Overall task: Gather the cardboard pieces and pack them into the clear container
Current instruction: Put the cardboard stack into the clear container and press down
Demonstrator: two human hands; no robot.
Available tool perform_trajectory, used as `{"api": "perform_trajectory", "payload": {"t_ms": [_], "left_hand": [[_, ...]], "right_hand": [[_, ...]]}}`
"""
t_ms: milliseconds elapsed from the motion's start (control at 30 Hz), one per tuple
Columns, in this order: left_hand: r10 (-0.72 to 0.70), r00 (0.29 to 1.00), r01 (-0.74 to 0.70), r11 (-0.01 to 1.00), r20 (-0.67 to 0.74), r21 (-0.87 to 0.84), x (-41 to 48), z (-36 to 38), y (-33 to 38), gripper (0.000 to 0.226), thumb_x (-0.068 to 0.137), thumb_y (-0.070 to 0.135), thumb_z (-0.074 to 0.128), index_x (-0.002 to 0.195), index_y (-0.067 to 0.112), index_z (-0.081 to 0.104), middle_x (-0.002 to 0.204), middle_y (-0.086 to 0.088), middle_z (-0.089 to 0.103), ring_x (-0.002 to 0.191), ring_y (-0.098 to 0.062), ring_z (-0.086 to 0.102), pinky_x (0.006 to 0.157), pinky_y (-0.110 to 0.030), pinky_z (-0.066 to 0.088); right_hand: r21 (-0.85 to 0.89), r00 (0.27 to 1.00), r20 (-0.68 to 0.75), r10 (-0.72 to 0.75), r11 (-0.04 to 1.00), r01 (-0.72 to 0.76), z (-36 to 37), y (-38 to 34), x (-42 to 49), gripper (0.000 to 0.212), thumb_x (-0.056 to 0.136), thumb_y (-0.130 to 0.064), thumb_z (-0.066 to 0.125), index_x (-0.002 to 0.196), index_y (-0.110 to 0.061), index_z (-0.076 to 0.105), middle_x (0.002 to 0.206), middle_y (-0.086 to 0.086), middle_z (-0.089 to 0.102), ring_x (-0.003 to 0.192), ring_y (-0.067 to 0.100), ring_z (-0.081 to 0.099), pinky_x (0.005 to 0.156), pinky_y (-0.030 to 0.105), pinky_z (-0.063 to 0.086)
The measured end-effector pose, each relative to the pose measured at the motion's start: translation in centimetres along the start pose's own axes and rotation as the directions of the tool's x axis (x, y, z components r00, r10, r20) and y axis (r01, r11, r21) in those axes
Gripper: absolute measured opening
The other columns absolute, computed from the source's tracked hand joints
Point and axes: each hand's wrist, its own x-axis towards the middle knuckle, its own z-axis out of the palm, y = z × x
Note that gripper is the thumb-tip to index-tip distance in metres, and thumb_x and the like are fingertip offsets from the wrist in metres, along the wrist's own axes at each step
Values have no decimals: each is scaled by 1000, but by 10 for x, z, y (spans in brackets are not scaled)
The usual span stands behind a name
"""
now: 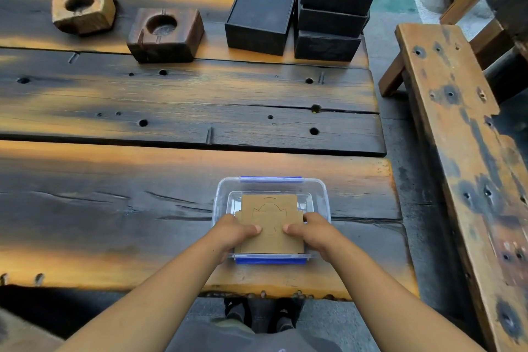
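Both bare forearms reach forward from the bottom of the view and converge on the clear container, which sits on the wooden table near its front edge. The left hand grips the left side of a stack of cardboard pieces; its thumb lies flat across the top sheet, pointing right, while the other fingers curl down out of sight, apparently under or beside the stack. The right hand mirrors it on the right side, thumb pointing left on the top sheet, fingers wrapped over the edge. Both hands are closed around the cardboard, thumbs nearly level and apart from each other. The stack lies roughly flat inside the container's opening, its near edge above the blue clip just below the hands; whether it rests on the container floor is hard to tell. A second blue clip sits on the rim beyond the hands. Well ahead of the hands stand two hollowed wooden blocks and several black boxes.
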Motion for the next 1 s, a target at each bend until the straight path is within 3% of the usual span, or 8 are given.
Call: {"api": "perform_trajectory", "payload": {"t_ms": [167,300,400,633,800,867,933,1000], "left_hand": [[17,999,-16,1000,29,-11,0,3,-1,35,80,16,79,108,12,59,103,-5,70,89,-17,68,64,-26,54],[14,1000,-14,1000,15,-1,4,3,-2,44,82,13,76,120,5,55,116,-12,68,102,-27,67,93,-42,55],[11,1000,-11,998,8,62,6,2,-3,42,84,13,74,120,7,53,119,-13,66,105,-29,65,96,-46,53],[72,995,-84,982,73,172,8,-7,9,57,82,18,76,121,34,38,99,5,64,80,-13,64,51,-23,49],[79,989,-121,922,128,367,9,-14,21,38,80,28,77,111,18,57,84,6,64,66,-8,58,31,-10,35],[89,988,-134,891,123,433,10,-13,21,38,79,31,78,109,17,60,87,4,66,68,-10,62,37,-13,44],[113,988,-153,857,109,493,13,-11,20,42,76,33,80,111,17,63,100,0,70,85,-17,68,65,-28,61],[129,988,-154,850,85,503,14,-10,18,46,73,34,82,112,17,64,108,-3,71,95,-21,69,86,-41,59]], "right_hand": [[23,1000,-18,22,1000,-21,4,2,-1,53,79,-33,77,123,-12,57,120,7,67,107,25,65,99,45,53],[61,1000,-12,23,998,-23,5,4,-1,48,83,-31,75,124,-14,57,119,5,68,105,23,64,94,41,54],[-15,1000,-25,11,1000,-11,2,1,-1,42,84,-30,75,118,-13,58,117,6,68,101,22,66,93,39,55],[-179,993,-12,-122,977,118,-6,-13,-8,60,83,-28,75,134,-18,46,131,3,61,115,26,63,101,45,52],[-343,987,52,-153,925,161,-7,-24,-8,50,83,-39,72,128,-23,58,129,3,66,113,22,64,98,39,54],[-421,987,51,-152,893,159,-6,-25,-6,53,82,-45,71,128,-22,60,128,3,66,112,22,65,97,38,54],[-462,987,40,-155,873,156,-7,-24,-5,55,82,-49,70,127,-20,61,126,4,67,110,22,65,96,39,55],[-468,986,37,-164,869,162,-7,-25,-3,55,82,-51,68,126,-19,62,125,4,68,109,22,66,94,40,56]]}}
